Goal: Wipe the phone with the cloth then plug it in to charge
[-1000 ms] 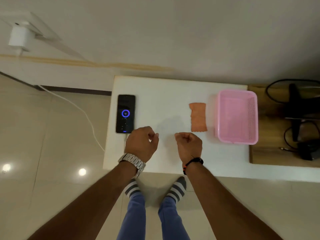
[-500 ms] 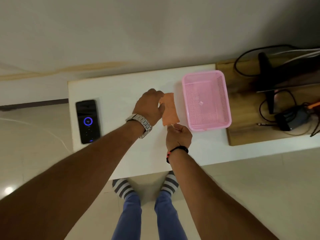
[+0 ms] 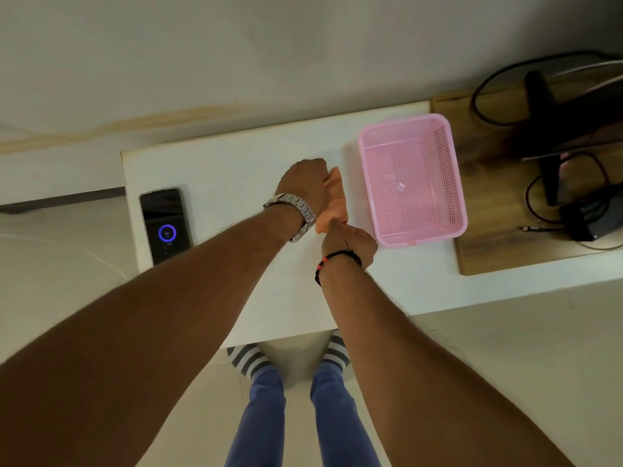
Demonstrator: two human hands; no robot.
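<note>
Phone (image 3: 165, 224) lies flat near the left edge of the white tabletop (image 3: 236, 170), its long side running away from the person, screen up and lit with a blue ring in the lower half. No cable can be made out at its near end from this view. It is well apart from both hands.

Orange cloth (image 3: 335, 200) is toward the middle-right of the tabletop, just beside the left wall of the pink basket (image 3: 451, 170). The left hand (image 3: 308, 185), with a metal watch (image 3: 293, 214) on its wrist, reaches across and grips the far part of the cloth; its fingers are curled round the fabric, though the fingertips themselves are hidden behind the back of the hand. The right hand (image 3: 350, 241), with a black cord bracelet (image 3: 337, 259) on its wrist, holds the near end of the cloth with curled fingers. The cloth hangs stretched between the two hands; whether it touches the tabletop cannot be told.

The pink basket is perforated, sits upright, and holds one small pale scrap on its floor. To its right a wooden board (image 3: 505, 251) rests on the tabletop and carries dark cables (image 3: 539, 210) and a black stand (image 3: 542, 129).

Below the near edge of the tabletop, the person's blue trousers (image 3: 266, 419) and striped socks (image 3: 244, 360) show above a pale tiled floor (image 3: 505, 348).
</note>
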